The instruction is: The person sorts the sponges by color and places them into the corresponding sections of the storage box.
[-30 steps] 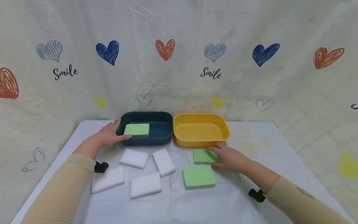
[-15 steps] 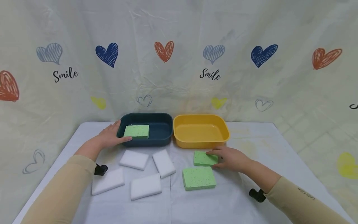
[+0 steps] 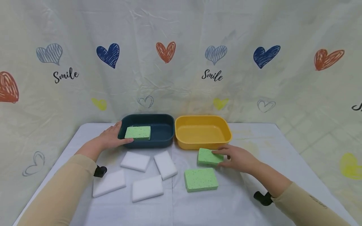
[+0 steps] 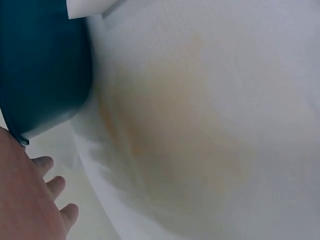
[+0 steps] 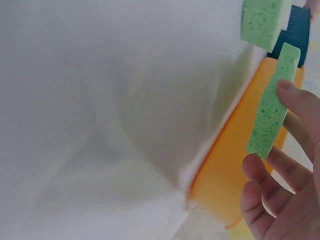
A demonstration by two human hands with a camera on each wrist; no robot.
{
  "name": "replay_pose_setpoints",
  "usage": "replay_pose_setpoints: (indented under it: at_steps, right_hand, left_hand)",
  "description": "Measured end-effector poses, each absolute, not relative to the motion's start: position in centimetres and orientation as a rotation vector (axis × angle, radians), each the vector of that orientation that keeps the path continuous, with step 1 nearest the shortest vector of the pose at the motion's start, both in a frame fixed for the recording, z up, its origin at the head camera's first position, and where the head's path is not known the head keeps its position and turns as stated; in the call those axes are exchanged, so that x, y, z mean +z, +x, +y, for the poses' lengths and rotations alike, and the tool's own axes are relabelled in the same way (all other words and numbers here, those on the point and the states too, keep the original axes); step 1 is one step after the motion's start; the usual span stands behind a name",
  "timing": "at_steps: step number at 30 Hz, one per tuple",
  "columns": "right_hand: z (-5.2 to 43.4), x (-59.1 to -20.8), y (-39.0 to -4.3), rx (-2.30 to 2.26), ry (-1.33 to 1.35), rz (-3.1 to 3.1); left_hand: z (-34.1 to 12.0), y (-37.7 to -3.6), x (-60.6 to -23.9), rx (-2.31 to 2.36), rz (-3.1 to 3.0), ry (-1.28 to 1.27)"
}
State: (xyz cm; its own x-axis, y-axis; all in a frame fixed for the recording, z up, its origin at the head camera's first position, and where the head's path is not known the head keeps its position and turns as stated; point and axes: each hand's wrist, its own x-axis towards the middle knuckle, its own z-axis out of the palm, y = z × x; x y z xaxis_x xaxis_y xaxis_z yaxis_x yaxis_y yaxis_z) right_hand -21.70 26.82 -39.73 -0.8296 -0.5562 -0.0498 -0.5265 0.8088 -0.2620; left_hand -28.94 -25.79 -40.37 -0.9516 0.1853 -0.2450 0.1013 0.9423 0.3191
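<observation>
My right hand [image 3: 238, 159] pinches a green sponge [image 3: 207, 156] between thumb and fingers, just in front of the yellow bin [image 3: 203, 146]. In the right wrist view the held sponge [image 5: 272, 107] stands edge-on, its pitted side showing, with the thumb [image 5: 297, 97] on one face. My left hand [image 3: 111, 137] rests at the left end of the dark teal bin [image 3: 161, 143], thumb by the front rim and fingers stretched along the outer side. Another green sponge [image 3: 138, 132] lies inside that bin. A further green sponge [image 3: 201, 180] lies on the table below my right hand.
Several white sponge blocks [image 3: 147, 188] lie on the white-covered table [image 3: 192, 208], left of the middle. The two bins stand side by side at the back edge. Behind them hangs a pale sheet [image 3: 183, 88] printed with hearts.
My right hand has taken hold of the smaller-looking green sponge near the yellow bin and raised it, tilting it slightly. My left hand stays at the teal bin.
</observation>
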Motion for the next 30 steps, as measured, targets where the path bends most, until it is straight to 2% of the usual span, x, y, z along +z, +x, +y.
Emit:
replay_pose_setpoints:
  at_steps: [11,24,30]
  right_hand:
    - [26.8,-37.3,-21.4,-0.398,-0.871,2.917]
    - [24.6,-36.1,-23.4,-0.481,-0.734,2.863]
    - [23.0,-36.2,-24.6,-0.482,-0.836,2.867]
  left_hand:
    - [-25.6,-29.5,-40.5,0.444,2.820,0.206]
    - [-25.5,-28.9,-40.0,0.430,2.803,0.182]
    - [-25.5,-28.5,-39.9,0.425,2.788,0.165]
